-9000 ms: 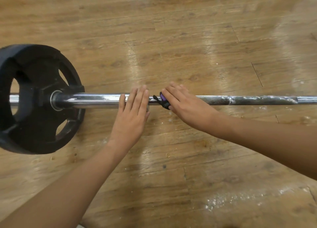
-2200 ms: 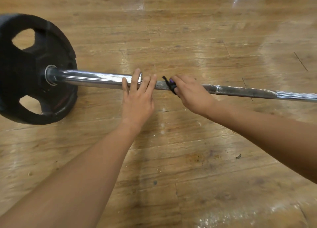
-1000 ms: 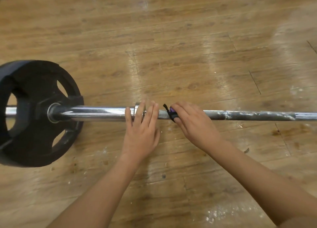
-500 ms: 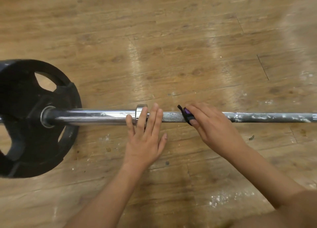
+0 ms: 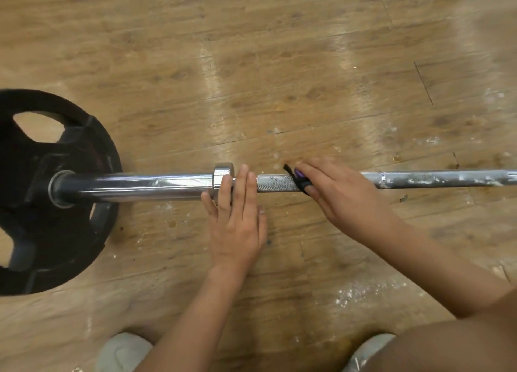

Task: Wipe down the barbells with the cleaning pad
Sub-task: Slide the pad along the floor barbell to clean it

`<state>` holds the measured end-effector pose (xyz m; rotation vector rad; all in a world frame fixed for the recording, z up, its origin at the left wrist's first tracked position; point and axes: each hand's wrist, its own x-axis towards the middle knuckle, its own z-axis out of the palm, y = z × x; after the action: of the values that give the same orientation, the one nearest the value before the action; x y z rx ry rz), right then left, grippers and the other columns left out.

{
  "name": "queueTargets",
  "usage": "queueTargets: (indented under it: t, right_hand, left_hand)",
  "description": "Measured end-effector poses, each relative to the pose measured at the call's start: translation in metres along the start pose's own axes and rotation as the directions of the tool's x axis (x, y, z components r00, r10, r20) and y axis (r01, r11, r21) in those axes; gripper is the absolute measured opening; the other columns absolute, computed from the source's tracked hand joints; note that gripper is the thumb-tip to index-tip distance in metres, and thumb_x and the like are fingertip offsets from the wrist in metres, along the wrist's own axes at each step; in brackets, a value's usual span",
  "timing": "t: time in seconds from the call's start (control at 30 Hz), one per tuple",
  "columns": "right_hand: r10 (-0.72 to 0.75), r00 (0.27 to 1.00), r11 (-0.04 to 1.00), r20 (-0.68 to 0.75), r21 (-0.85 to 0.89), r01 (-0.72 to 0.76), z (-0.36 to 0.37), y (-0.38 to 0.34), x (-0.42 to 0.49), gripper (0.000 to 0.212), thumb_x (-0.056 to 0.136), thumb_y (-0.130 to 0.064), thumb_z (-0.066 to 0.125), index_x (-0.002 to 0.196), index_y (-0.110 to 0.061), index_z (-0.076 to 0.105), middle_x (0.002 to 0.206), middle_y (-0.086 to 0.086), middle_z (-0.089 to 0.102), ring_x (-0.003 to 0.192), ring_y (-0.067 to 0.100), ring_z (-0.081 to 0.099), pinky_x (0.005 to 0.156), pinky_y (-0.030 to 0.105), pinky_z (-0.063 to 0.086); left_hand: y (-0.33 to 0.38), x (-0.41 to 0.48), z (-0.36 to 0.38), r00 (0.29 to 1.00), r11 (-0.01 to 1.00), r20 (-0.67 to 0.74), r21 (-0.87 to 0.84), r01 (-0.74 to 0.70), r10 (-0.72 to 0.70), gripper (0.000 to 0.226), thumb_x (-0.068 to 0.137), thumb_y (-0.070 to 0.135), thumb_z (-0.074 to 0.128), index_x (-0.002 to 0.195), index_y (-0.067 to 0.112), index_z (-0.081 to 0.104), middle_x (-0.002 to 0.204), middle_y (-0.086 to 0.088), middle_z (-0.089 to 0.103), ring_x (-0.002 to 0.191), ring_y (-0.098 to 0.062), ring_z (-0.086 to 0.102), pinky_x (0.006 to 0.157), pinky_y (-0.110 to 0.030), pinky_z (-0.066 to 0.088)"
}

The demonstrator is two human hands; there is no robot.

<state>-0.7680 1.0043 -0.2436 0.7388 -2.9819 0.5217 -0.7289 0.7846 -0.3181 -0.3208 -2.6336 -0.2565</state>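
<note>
Pressing pad on barbell, left hand flat

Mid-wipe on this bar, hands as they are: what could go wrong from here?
1. The left hand only lies flat on the bar; resting on its round plate, the bar may roll.
2. The pad is small under the right hand, so fingers might scrape the knurling.
3. White residue further right could be missed.

Warm, fairly bright indoor light from overhead. Pale glare streaks on wooden floor. Sharp highlight along chrome barbell. Soft shadow beside weight plate. Blur at floor's far-right corner; slight wide-angle bowing.
</note>
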Motion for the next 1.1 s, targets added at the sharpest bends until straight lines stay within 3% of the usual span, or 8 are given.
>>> queueTargets:
  t: [0.2, 0.3, 0.43, 0.67, 0.77, 0.83, 1.0, 1.1]
  right_hand:
    - [-0.11, 0.994, 0.994, 0.028, 0.021, 0.109, 0.015, -0.029, 0.012, 0.038, 0.099, -0.019, 0.052, 0.133, -0.003, 0.057, 0.129, 0.011, 0.062, 0.12, 0.031, 0.056, 0.108, 0.037, 0.041]
    - [-0.052, 0.999, 0.999, 0.01, 0.006, 0.052, 0.007, -0.012, -0.011, 0.042, 0.098, -0.016, 0.053, 0.139, -0.004, 0.054, 0.138, 0.01, 0.058, 0.129, 0.03, 0.052, 0.113, 0.038, 0.038]
    - [0.025, 0.999, 1.0, -0.048, 0.005, -0.025, 0.014, -0.015, -0.006, 0.036, 0.101, -0.021, 0.048, 0.132, -0.006, 0.059, 0.132, 0.009, 0.061, 0.122, 0.031, 0.056, 0.108, 0.04, 0.042]
    - [-0.015, 0.998, 0.999, -0.059, -0.033, 0.014, 0.003, 0.004, -0.004, 0.035, 0.099, -0.017, 0.053, 0.133, -0.006, 0.057, 0.13, 0.009, 0.061, 0.119, 0.03, 0.054, 0.105, 0.038, 0.04]
    - [0.077, 0.991, 0.995, -0.112, -0.054, -0.083, 0.0, 0.021, -0.01, 0.037, 0.097, -0.017, 0.053, 0.132, -0.006, 0.058, 0.13, 0.01, 0.061, 0.119, 0.033, 0.056, 0.102, 0.037, 0.039]
    - [0.132, 0.983, 0.989, -0.129, -0.048, -0.139, 0.003, 0.022, -0.005, 0.038, 0.097, -0.02, 0.049, 0.131, -0.006, 0.059, 0.13, 0.01, 0.061, 0.12, 0.034, 0.056, 0.103, 0.041, 0.042]
    - [0.047, 0.991, 0.998, -0.122, -0.041, -0.053, -0.001, 0.034, 0.007, 0.037, 0.099, -0.021, 0.049, 0.13, -0.005, 0.06, 0.127, 0.01, 0.063, 0.117, 0.031, 0.056, 0.102, 0.039, 0.041]
    - [0.115, 0.987, 0.992, -0.116, -0.035, -0.119, -0.005, 0.048, 0.01, 0.035, 0.099, -0.019, 0.054, 0.131, -0.006, 0.06, 0.128, 0.01, 0.063, 0.116, 0.033, 0.057, 0.102, 0.039, 0.04]
  left_hand:
    - [-0.005, -0.01, 0.0, 1.0, 1.0, -0.018, 0.01, -0.024, 0.024, 0.072, 0.094, 0.021, 0.053, 0.159, 0.007, 0.026, 0.163, -0.008, 0.029, 0.158, -0.024, -0.005, 0.124, -0.053, -0.005]
    - [-0.004, -0.011, -0.001, 0.998, 0.999, -0.029, 0.015, -0.05, 0.05, 0.068, 0.099, 0.021, 0.046, 0.161, 0.008, 0.022, 0.164, -0.007, 0.028, 0.159, -0.025, -0.003, 0.124, -0.053, -0.005]
    - [-0.002, -0.007, -0.001, 0.999, 1.0, -0.036, -0.005, -0.02, 0.02, 0.065, 0.097, 0.02, 0.049, 0.157, 0.005, 0.031, 0.162, -0.008, 0.033, 0.159, -0.024, -0.002, 0.124, -0.053, -0.004]
    - [-0.004, 0.014, -0.003, 0.998, 0.996, 0.048, -0.075, 0.042, -0.039, 0.062, 0.099, 0.028, 0.05, 0.155, 0.005, 0.038, 0.162, -0.009, 0.037, 0.158, -0.022, -0.001, 0.121, -0.063, 0.009]
    - [0.026, 0.032, -0.015, 0.965, 0.95, 0.127, -0.188, 0.251, -0.23, 0.057, 0.1, 0.03, 0.048, 0.153, 0.007, 0.043, 0.163, -0.004, 0.036, 0.157, -0.025, 0.003, 0.121, -0.064, -0.004]
    - [0.043, 0.044, -0.02, 0.943, 0.921, 0.191, -0.23, 0.313, -0.273, 0.052, 0.102, 0.029, 0.043, 0.151, 0.012, 0.047, 0.165, 0.001, 0.034, 0.158, -0.023, 0.005, 0.117, -0.066, -0.011]
    - [0.03, 0.064, -0.012, 0.944, 0.969, 0.273, -0.112, 0.221, -0.184, 0.052, 0.105, 0.034, 0.037, 0.156, 0.025, 0.041, 0.164, 0.009, 0.034, 0.157, -0.016, 0.013, 0.11, -0.075, -0.014]
    - [0.025, 0.073, -0.008, 0.948, 0.982, 0.283, -0.074, 0.174, -0.147, 0.052, 0.106, 0.037, 0.034, 0.157, 0.026, 0.038, 0.164, 0.01, 0.035, 0.157, -0.017, 0.016, 0.11, -0.073, -0.015]
